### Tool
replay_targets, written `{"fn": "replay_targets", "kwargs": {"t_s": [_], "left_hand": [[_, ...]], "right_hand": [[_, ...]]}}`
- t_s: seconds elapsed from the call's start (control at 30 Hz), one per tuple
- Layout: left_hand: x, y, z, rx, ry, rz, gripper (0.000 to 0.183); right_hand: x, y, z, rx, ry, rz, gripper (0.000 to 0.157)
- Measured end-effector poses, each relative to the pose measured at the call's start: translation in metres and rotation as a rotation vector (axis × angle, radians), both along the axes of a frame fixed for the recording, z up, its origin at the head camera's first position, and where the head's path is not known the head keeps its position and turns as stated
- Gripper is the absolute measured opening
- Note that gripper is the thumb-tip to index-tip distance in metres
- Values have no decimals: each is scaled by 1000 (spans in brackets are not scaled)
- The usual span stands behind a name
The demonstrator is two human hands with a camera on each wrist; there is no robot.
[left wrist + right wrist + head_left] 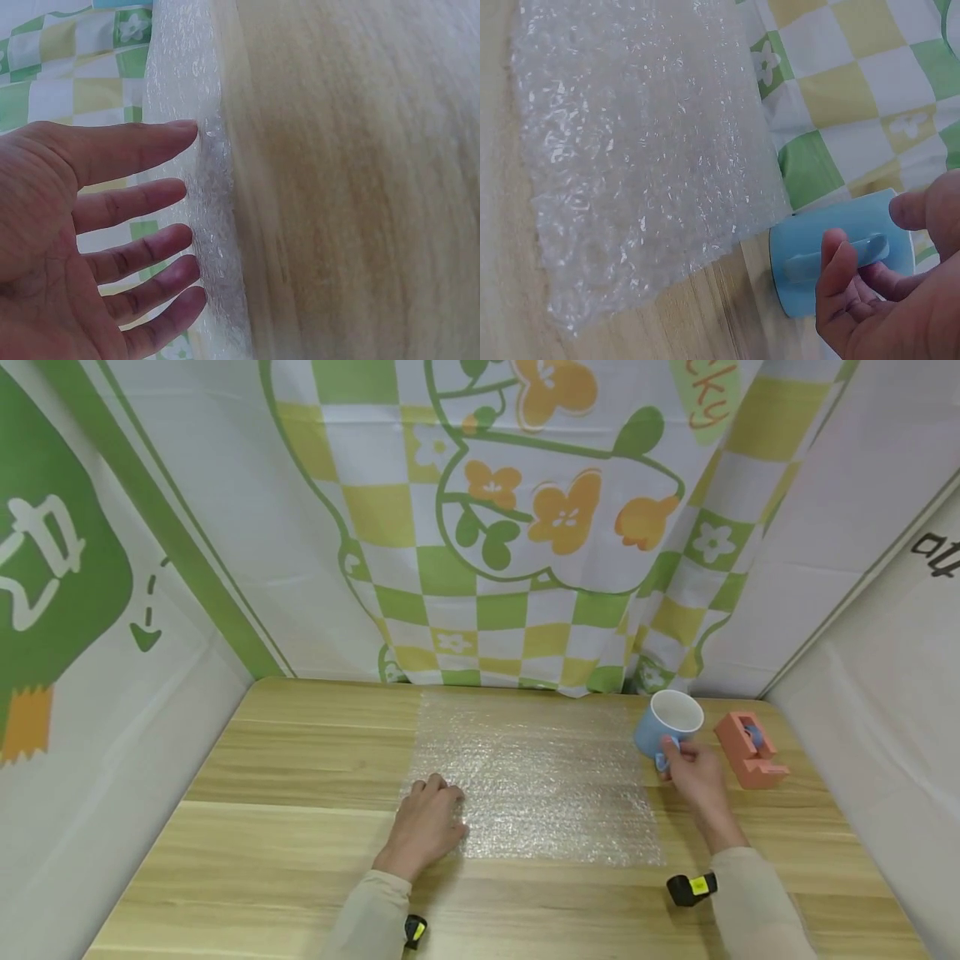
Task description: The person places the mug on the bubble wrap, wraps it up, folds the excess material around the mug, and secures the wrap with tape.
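Observation:
A clear sheet of bubble wrap (547, 785) lies flat across the middle of the wooden table. My left hand (426, 822) is at the sheet's left edge, palm down, its fingers spread and relaxed; in the left wrist view the fingertips (174, 238) come right up to the wrap. To the right of the sheet, a light blue mug (655, 732) with a white inside stands upright near the back. My right hand (699, 779) grips the mug by its handle (840, 259), the fingers curled around it in the right wrist view.
A salmon-pink tape dispenser (741, 750) with a blue roll stands just right of the mug. Behind the table's back edge hangs a green, yellow and white checked curtain (502, 618). Fabric walls close in both sides of the wooden table (300, 827).

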State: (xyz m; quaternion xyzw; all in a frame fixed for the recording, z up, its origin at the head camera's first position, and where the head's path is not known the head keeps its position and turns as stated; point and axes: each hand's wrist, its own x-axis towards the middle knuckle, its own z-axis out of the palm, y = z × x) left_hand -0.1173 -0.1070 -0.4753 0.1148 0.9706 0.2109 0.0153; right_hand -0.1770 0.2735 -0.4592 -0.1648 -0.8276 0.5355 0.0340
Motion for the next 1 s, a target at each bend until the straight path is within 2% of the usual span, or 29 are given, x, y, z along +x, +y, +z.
{"fn": "replay_targets", "kwargs": {"t_s": [0.17, 0.4, 0.67, 1.0], "left_hand": [[0, 0, -2, 5, 0, 4, 41], [-1, 0, -2, 22, -4, 5, 41], [-2, -1, -1, 22, -12, 8, 42], [-3, -2, -2, 36, -20, 5, 42]], "right_hand": [[-3, 2, -1, -98, -22, 19, 44], [-5, 2, 1, -178, -31, 17, 40], [-5, 2, 0, -253, -6, -43, 38], [-4, 5, -3, -279, 15, -99, 41]]}}
